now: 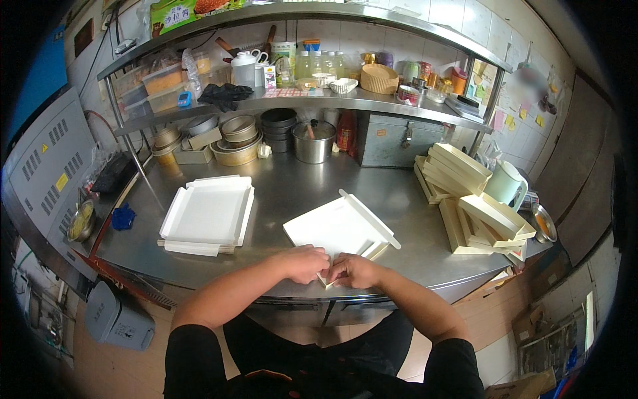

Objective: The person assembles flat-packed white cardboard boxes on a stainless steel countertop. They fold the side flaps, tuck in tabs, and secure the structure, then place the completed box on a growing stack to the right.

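Observation:
A flat white cardboard box blank [339, 226] lies turned at an angle on the steel worktop, its right side flap partly raised. At its near corner, by the table's front edge, my left hand [307, 263] and my right hand [352, 271] come together. The fingers of both are closed on the cardboard corner, and they cover most of the fold between them. Left of this blank rests a stack of flat white box blanks [207, 214]. To the right, folded cream-coloured cardboard boxes [458, 169] are piled in a loose, tilted heap.
Along the back stand baking tins [238, 139], a steel pot [314, 141] and a grey metal chest [395, 141]. Above them, a shelf [266, 104] holds jars and containers. A pale green jug [505, 183] stands behind the box heap. A grey bin [119, 318] is on the floor, left.

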`<state>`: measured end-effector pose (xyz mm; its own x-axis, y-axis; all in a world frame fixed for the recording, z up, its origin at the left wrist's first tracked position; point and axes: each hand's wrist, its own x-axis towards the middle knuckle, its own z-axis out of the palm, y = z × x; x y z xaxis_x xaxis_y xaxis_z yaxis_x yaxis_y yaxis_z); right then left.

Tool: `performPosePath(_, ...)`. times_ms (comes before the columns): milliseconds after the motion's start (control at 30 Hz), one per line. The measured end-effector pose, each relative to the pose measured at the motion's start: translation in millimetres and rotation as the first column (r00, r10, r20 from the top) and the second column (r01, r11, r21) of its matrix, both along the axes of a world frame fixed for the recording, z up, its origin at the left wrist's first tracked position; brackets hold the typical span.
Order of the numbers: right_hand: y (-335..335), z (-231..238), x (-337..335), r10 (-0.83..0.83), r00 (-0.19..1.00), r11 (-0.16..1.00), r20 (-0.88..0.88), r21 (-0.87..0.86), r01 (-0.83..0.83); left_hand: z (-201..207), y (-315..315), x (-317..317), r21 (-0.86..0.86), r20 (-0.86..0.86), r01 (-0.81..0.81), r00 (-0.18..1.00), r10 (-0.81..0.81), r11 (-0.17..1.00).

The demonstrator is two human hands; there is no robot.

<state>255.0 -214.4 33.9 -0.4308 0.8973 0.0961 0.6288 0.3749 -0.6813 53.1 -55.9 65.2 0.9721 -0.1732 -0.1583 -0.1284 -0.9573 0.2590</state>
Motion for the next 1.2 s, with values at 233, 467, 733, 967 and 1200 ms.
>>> performPosePath(233, 0.7, -1.3, -0.2, -0.002, 1.0, 1.0, -0.012, -0.005, 0.002, -1.4, -0.4, -0.3, 0.001, 0.029, 0.011, 1.0, -0.011, 1.0)
performPosePath(467, 0.6, -4.7, 0.7, 0.003, 1.0, 1.0, -0.016, 0.019, -0.002, -2.3, -0.6, 3.3, 0.022, -0.022, -0.007, 1.0, 0.008, 1.0)
performPosePath(733, -1.9, -13.1, 4.8, 0.02, 1.0, 1.0, 0.002, 0.024, -0.02, 18.1, 27.8, -3.8, 0.046, 0.078, -0.041, 0.996, 0.038, 0.998)
performPosePath(967, -0.9, 4.5, -2.8, 0.035, 0.998, 0.999, -0.047, -0.036, -0.037, 12.7, 74.2, -19.8, 0.06, 0.033, -0.168, 0.985, 0.167, 0.984)
performPosePath(1200, -0.6, 8.8, -2.5, 0.013, 1.0, 0.996, -0.012, -0.086, -0.014, -2.6, 59.9, -21.8, -0.06, -0.077, -0.2, 0.978, 0.195, 0.978)
